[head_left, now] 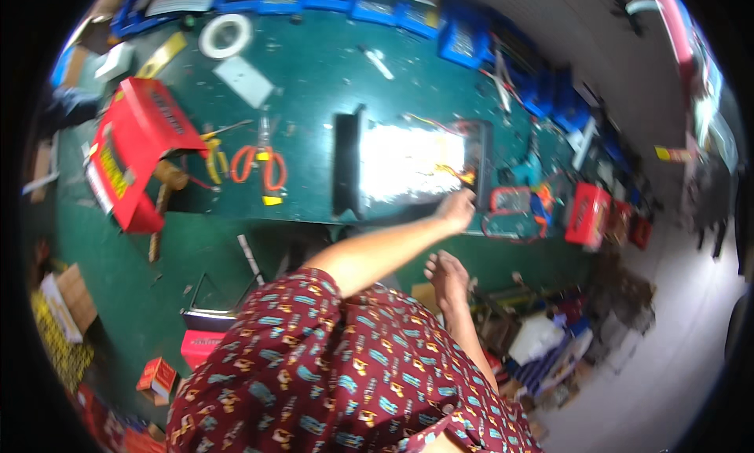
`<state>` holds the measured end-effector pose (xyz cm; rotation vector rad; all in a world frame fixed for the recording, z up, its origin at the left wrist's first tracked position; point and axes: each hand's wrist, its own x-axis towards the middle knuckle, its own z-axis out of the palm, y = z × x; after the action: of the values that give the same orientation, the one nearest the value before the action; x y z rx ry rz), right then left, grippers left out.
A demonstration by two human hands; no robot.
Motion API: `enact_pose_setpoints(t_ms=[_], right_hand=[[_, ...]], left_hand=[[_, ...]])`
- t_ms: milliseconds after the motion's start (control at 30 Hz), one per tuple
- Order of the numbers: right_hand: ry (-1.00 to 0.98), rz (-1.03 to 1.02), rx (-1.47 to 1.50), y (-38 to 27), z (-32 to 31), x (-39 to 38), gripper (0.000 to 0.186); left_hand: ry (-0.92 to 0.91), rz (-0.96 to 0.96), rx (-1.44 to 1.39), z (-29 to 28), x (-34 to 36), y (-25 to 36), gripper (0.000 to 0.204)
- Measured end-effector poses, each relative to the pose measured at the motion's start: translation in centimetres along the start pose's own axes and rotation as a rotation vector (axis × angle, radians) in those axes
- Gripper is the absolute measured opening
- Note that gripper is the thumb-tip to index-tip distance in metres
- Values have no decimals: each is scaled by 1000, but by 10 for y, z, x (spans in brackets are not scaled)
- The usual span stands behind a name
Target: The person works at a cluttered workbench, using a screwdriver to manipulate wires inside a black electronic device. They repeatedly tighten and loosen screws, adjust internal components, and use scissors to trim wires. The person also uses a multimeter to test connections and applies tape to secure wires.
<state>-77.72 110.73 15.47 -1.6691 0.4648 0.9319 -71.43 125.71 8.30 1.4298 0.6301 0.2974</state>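
Note:
A shallow dark metal case (pixel 347 166) lies on the green workbench, its bright shiny inside washed out by glare. Orange and yellow wires (pixel 454 172) sit at the right part of this case. My left hand (pixel 457 211) reaches over the case's near right corner. Its fingers are closed by the wire ends, but what they pinch is hidden. Below the bench's front edge, my right hand (pixel 449 278) is apart from the case, its fingers loosely bent and slightly spread, with nothing seen in them.
A red meter (pixel 510 200) with leads lies right of the case, near a red box (pixel 587 215). To the left are orange-handled scissors (pixel 259 164), yellow-handled pliers (pixel 215 161), a hammer (pixel 166 182) and a red metal cover (pixel 145 150). Blue bins (pixel 463 43) line the back.

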Motion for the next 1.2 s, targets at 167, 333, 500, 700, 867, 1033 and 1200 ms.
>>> enact_pose_setpoints(t_ms=[167, 333, 500, 700, 867, 1033, 1200], right_hand=[[-102, 37, 30, -11, -8, 27, 22], [-223, -3, 22, -45, -14, 58, 21], [-329, -20, 19, -66, -20, 83, 23], [-414, -10, 0, -75, -27, 102, 24], [-388, 1, -45, -83, -28, 101, 23], [-370, -21, -11, -85, -33, 103, 24], [-380, -35, 24, -78, -42, 102, 24]], left_hand=[[94, -136, -224, 18, 9, -19, 12], [63, -111, -275, 9, 9, -21, 11], [-48, -82, -359, 3, 6, -17, 1], [-168, -172, -375, 0, 12, -31, 17], [-120, -76, -316, 4, 8, -38, 19], [-128, 55, -111, -12, -1, -19, 30], [-163, -90, -315, -26, -35, 5, 28]])
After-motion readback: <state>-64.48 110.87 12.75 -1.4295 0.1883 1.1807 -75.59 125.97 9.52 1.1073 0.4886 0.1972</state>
